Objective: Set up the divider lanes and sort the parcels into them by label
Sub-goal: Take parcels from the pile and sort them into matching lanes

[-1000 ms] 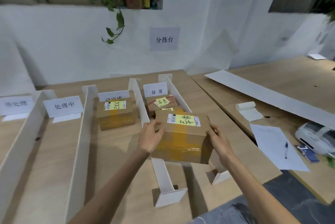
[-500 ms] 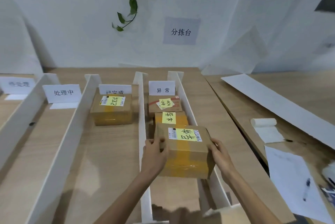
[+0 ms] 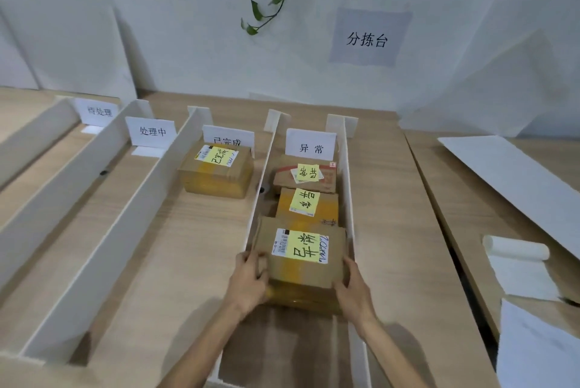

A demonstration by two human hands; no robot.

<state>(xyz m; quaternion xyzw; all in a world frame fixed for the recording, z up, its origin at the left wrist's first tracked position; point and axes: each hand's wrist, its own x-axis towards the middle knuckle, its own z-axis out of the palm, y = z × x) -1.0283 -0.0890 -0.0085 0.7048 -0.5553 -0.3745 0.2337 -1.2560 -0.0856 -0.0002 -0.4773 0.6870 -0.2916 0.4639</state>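
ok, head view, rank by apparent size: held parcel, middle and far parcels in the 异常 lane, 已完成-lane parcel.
1. held parcel: largest, though nearest the camera.
2. 已完成-lane parcel.
3. middle parcel and far parcel: look alike, and the middle one is partly hidden, so not ranked.

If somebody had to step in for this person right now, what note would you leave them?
Hands: left hand and right hand each grip a side of the front parcel, in the rightmost lane.
Done: white dividers stand up; a second parcel and a third parcel sit further back in that lane; a lone parcel sits one lane over.
Left: let go of the front parcel; no unsorted parcels in view.
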